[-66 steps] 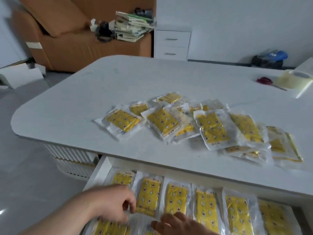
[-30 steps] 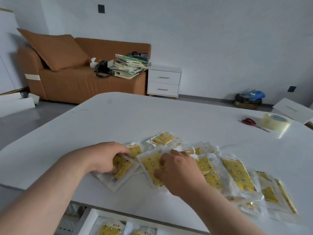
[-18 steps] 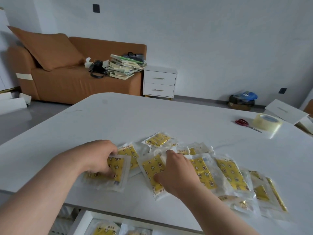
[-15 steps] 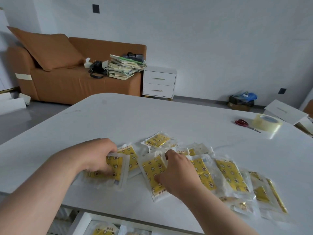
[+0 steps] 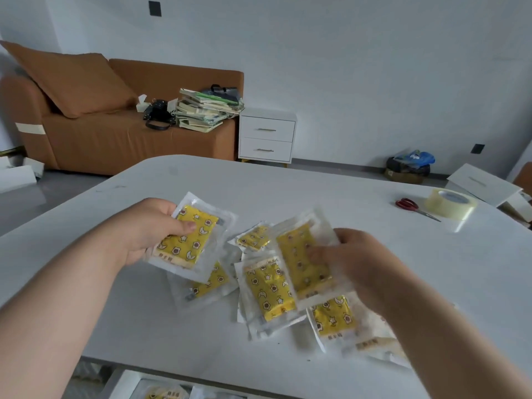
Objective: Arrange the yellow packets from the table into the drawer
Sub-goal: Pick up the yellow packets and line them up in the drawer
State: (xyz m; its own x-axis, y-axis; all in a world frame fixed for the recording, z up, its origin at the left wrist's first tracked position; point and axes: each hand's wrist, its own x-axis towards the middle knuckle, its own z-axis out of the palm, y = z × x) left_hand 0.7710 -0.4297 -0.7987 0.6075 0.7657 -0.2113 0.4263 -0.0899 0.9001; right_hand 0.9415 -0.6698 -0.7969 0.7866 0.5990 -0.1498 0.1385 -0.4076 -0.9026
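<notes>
Yellow packets (image 5: 269, 289) lie heaped on the white table (image 5: 259, 182), several left to move. The left hand (image 5: 144, 228) grips one raised packet (image 5: 187, 237) and the right hand (image 5: 359, 260) pinches a second packet (image 5: 302, 260). The open drawer (image 5: 126, 384) below holds some, so the job looks partway done

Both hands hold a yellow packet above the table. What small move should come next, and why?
Probably carry both down into the open drawer below the near edge of the table. The left hand grips the left packet, the right hand holds the right packet, both seemingly raised off the pile.
</notes>
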